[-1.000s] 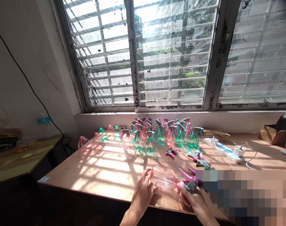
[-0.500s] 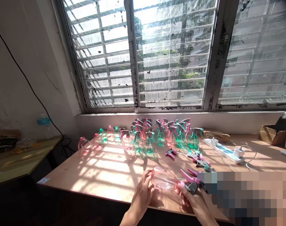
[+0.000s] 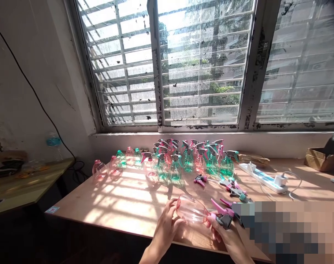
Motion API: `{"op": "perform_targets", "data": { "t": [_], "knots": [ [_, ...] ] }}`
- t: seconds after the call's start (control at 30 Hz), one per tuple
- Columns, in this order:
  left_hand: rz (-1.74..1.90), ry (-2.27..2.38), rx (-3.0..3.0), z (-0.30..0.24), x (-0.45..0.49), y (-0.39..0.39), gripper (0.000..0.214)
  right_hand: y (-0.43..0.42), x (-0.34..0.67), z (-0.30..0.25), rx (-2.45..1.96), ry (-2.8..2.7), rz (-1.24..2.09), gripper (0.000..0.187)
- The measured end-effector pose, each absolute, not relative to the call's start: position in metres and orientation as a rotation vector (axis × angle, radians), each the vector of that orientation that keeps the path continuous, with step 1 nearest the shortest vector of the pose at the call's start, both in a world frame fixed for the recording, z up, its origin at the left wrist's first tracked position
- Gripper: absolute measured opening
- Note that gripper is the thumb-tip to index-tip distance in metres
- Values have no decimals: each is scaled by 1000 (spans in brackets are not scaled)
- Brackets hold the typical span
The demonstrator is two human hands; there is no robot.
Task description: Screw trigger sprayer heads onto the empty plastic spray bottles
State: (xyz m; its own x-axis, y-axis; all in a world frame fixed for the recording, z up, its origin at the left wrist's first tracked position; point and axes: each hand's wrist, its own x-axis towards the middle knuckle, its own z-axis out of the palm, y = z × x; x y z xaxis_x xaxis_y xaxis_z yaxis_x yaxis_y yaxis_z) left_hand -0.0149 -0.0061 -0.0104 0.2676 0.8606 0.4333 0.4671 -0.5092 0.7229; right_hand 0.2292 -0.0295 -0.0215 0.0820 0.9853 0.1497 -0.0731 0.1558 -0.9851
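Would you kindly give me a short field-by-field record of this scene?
Left hand: cups the base of a pink bottle held sideways
Right hand: holds the trigger head at its neck
Table: wooden, sunlit
By window: assembled pink and green spray bottles; headless bottles to their left
Also: loose trigger heads, power strip

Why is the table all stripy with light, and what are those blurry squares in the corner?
In the head view, sun through the barred window throws bright stripes and bar shadows across the wooden table; the clear pink plastic bottle, held between left hand and right hand, glows; the lower right is pixelated blocks, hiding what lies there.
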Motion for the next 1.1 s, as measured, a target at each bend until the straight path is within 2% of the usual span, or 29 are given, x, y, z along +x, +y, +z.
{"op": "perform_targets", "data": {
  "t": [0.23, 0.3, 0.4, 0.47, 0.6, 0.8, 0.87, 0.97, 1.1],
  "knots": [
    [1158, 1239, 2069, -10, -14, -8, 57, -28, 227, -24, -1038, -1148, 1103, 43],
    [1154, 1244, 2073, -8, -14, -10, 52, -30, 225, -24, -1049, -1135, 1127, 45],
    [1156, 1237, 2073, -5, -16, -10, 33, -32, 223, -22, -1069, -1119, 1162, 46],
    [1159, 1220, 2077, -5, -16, -8, 32, -33, 224, -22, -1077, -1109, 1180, 45],
    [1183, 1201, 2102, -13, -14, -4, 50, -34, 226, -22, -1087, -1091, 1199, 45],
    [1186, 1259, 2105, -15, -11, -4, 61, -34, 226, -23, -1087, -1074, 1192, 44],
    [1167, 1254, 2119, -10, -12, -6, 58, -35, 226, -23, -1078, -1085, 1189, 42],
    [1148, 1242, 2136, -5, -15, -10, 41, -35, 226, -23, -1072, -1091, 1192, 42],
    [1149, 1237, 2144, -9, -15, -9, 42, -32, 227, -25, -1055, -1084, 1182, 43]
  ]
}}
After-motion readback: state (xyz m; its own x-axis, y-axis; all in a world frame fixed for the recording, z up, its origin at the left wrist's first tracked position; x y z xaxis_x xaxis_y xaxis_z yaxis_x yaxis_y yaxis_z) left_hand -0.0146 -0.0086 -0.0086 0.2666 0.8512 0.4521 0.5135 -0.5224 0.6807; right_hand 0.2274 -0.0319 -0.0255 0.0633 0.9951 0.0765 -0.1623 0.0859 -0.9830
